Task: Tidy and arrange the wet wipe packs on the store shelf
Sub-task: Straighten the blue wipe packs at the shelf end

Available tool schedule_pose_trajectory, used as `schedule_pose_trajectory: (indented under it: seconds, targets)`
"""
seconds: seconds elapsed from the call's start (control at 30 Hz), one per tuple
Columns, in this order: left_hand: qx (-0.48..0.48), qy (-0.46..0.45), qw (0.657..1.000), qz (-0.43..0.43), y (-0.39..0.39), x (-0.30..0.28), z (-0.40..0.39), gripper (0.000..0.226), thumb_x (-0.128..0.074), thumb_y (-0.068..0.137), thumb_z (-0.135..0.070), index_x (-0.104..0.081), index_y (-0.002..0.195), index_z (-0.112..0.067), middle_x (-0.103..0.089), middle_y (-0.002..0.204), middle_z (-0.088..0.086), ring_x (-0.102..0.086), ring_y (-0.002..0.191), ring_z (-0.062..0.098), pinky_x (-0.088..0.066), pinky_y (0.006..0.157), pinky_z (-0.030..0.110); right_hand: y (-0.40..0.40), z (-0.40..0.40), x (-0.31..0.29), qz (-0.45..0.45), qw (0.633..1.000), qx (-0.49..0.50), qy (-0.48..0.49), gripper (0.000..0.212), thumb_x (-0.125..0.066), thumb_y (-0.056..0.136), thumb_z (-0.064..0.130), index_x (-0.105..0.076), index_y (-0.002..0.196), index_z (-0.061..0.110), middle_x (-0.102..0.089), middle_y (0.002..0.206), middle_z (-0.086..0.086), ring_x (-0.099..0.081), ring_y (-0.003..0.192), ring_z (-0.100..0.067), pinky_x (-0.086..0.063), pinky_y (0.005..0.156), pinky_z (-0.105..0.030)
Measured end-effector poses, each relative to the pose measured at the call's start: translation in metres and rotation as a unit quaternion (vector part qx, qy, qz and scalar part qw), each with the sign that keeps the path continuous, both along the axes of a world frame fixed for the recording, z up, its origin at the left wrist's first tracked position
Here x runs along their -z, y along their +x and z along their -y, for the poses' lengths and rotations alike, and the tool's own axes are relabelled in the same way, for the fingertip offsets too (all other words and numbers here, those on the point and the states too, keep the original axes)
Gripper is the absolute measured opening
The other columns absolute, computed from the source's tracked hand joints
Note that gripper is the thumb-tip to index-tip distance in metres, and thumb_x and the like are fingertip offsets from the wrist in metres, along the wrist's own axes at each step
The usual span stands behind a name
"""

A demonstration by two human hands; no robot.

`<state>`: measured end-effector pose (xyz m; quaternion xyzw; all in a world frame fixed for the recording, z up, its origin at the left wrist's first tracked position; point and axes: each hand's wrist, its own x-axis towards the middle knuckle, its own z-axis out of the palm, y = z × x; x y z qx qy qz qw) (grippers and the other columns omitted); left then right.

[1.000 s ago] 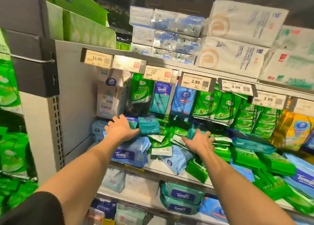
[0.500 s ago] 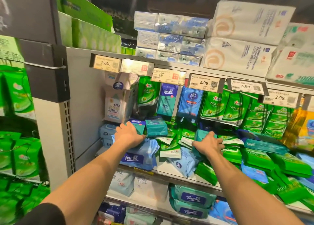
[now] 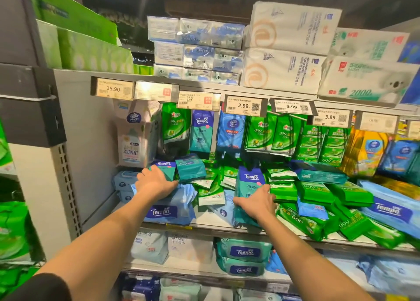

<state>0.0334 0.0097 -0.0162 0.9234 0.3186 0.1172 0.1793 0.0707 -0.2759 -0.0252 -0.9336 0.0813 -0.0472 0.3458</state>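
Since the earlier frame: a teal-and-blue Tempo pack has come up out of the jumble, now standing near upright in the right hand.

Item, near: right hand, at 5 o'clock of the shelf front, grip closed round that pack's lower half; long axis runs 12 to 6 o'clock.

Item, left: left hand, at 9 o'clock of the right one, lies on the large blue Tempo pack, fingers reaching a small teal pack; whether it presses or clasps cannot be told.

Item, middle: loose green packs heaped between the hands.

Item, far: hanging Tempo pack at 11 o'clock of the held pack, likely its matching row; the right hand is nearer.
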Motion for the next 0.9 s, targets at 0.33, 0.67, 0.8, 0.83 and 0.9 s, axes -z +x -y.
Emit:
schedule_pose_trajectory:
  seconds: [0.33,0.67,0.8,0.83,0.9]
  targets:
    - [0.002,0.027,1.0,0.006,0.005,0.008,-0.003,0.094,-0.061,0.071,-0.073,-0.034,0.136,-0.01,-0.043,0.134,0.018,-0.04,0.124,0.036,-0.041,0.096,0.046,-0.067,-0.041,-0.013,0.123,0.982,-0.132,0.055,0.082,-0.083,0.053,0.045,-0.024,0.108,0.029,-0.039,0.109,-0.002,-0.05,0.088,-0.021,-0.043,0.067,-0.03]
    - [0.012,0.024,1.0,0.003,0.005,0.011,-0.005,0.095,-0.059,0.071,-0.074,-0.033,0.137,-0.01,-0.041,0.136,0.018,-0.038,0.126,0.036,-0.039,0.097,0.046,-0.097,-0.081,-0.036,0.337,0.91,-0.189,0.152,0.085,-0.083,0.049,0.033,-0.024,0.11,0.035,-0.026,0.109,0.009,-0.037,0.1,-0.007,-0.047,0.081,-0.03]
    - [0.015,0.023,1.0,-0.001,0.006,0.01,-0.006,0.097,-0.058,0.071,-0.075,-0.031,0.139,-0.011,-0.04,0.137,0.018,-0.037,0.127,0.036,-0.039,0.098,0.046,-0.094,-0.086,-0.039,0.35,0.902,-0.183,0.174,0.086,-0.084,0.05,0.034,-0.025,0.112,0.033,-0.026,0.111,0.008,-0.041,0.104,-0.01,-0.05,0.079,-0.032]
    - [0.015,0.021,1.0,-0.002,0.006,0.009,-0.006,0.097,-0.058,0.071,-0.074,-0.031,0.139,-0.011,-0.04,0.137,0.018,-0.037,0.127,0.036,-0.039,0.098,0.045,-0.092,-0.087,-0.04,0.35,0.902,-0.18,0.18,0.086,-0.084,0.05,0.034,-0.025,0.113,0.033,-0.026,0.111,0.008,-0.042,0.104,-0.011,-0.051,0.079,-0.033]
    - [0.013,0.019,1.0,-0.004,0.006,0.008,-0.005,0.095,-0.059,0.072,-0.075,-0.031,0.137,-0.011,-0.04,0.137,0.017,-0.037,0.127,0.035,-0.039,0.098,0.045,-0.087,-0.087,-0.042,0.353,0.9,-0.175,0.186,0.085,-0.084,0.051,0.032,-0.025,0.113,0.032,-0.025,0.111,0.007,-0.043,0.105,-0.012,-0.052,0.079,-0.034]
